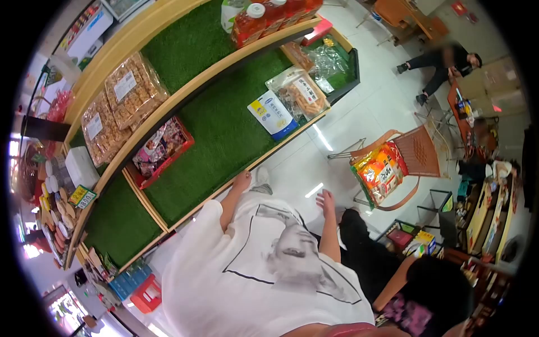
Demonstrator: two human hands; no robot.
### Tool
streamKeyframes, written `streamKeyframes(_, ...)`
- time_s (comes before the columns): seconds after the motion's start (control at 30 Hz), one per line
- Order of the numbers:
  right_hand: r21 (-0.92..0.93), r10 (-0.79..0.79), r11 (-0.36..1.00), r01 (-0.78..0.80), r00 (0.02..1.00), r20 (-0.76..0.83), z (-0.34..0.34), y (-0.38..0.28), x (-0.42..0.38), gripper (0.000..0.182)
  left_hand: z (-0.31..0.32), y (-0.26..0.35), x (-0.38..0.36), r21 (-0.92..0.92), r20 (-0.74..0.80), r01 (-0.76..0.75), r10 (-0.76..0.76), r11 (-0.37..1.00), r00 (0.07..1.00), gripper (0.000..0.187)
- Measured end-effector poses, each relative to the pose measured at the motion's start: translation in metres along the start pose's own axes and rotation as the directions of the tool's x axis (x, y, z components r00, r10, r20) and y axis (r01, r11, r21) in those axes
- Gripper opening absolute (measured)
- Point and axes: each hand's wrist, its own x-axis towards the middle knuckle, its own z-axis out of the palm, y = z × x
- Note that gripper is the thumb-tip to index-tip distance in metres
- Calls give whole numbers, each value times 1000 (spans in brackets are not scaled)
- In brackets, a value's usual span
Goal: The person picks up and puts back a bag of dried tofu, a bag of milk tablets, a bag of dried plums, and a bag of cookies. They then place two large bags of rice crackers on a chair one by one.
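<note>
Two hands in view, both bare and holding nothing. Left hand [242,181] sits centre frame, fingers curled narrow, resting at the pale wood lip of the lower shelf [224,135], which is lined with rough green artificial turf. Right hand [325,201] hangs just right of centre over the glossy white floor tile [365,106], fingers loosely spread, apart from anything. Nearest goods to the left hand: a flat white-and-blue pouch [273,115] lying on the turf above it, and a red plastic basket [161,150] of small wrapped packets to its upper left. Beside the pouch, a clear crinkled bag of fried snacks [297,91] with a paper label. Upper shelf, upper left of frame, carries bulky clear bags of brown puffed pieces [133,87]; top centre shows red-filled bottles [264,17] with white caps. Right of centre, a brown chair [421,151] holds a shiny orange-yellow snack pack [379,171]. Upper right: a seated person [443,62] in dark clothes.
</note>
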Motion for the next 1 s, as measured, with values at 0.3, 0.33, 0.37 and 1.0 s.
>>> streamKeyframes(0.3, -511, -275, 713, 480, 862, 426, 139, -181, 138, 47, -1, 92, 92, -386, -28, 168, -194, 907, 981, 42)
streamKeyframes(0.33, -511, -317, 657, 555, 817, 481, 159, -197, 149, 47, 6, 95, 105, -462, -16, 183, -214, 868, 977, 50)
streamKeyframes(0.37, -508, -347, 598, 620, 771, 533, 172, -207, 156, 47, 16, 95, 112, -500, -53, 201, -262, 842, 964, 47)
streamKeyframes(1.0, -318, 104, 889, 329, 531, 841, 270, -232, 292, 51, 34, 225, 165, -921, -298, -48, -619, 386, 727, 64)
